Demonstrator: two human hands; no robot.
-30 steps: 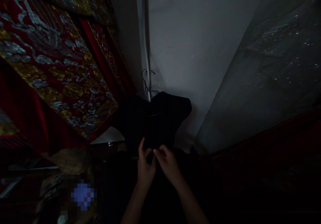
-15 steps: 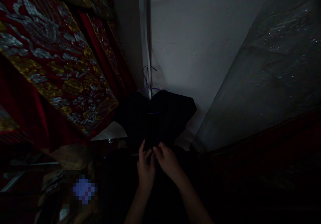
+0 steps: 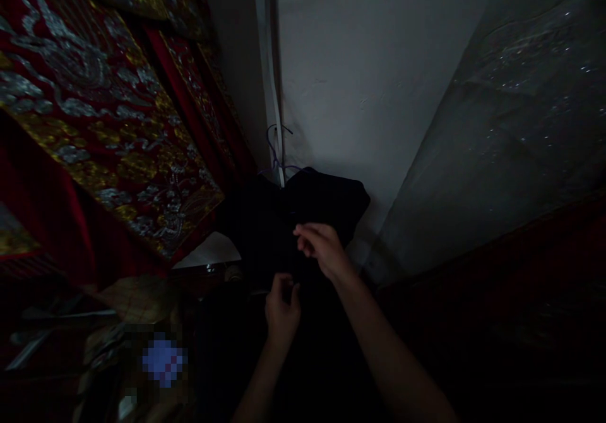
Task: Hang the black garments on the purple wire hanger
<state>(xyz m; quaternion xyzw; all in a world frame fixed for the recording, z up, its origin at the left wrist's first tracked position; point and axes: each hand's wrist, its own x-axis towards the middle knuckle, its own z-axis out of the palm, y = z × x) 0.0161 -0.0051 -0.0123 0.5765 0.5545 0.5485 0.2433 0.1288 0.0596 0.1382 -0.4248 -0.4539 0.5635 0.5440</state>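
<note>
Black garment (image 3: pixel 326 199): plain and dark, on a thin purple hanger (image 3: pixel 274 160), directly in front of both hands.
Left hand (image 3: pixel 283 309): thumb and fingers curled; cannot tell whether they grip cloth.
Right hand (image 3: pixel 322 247): fingers bunched, above the left; grasp unclear.
Blue patch (image 3: pixel 163 361): left of the hands, pixelated, unreadable.

This looks like a dim indoor room, perhaps a costume store: red cloth (image 3: pixel 108 107) thick with gold and silver decoration fills the left, and a dark garment (image 3: pixel 329 197) hangs from a thin hanger (image 3: pixel 299 169) against the far pale wall (image 3: pixel 360 82).
</note>
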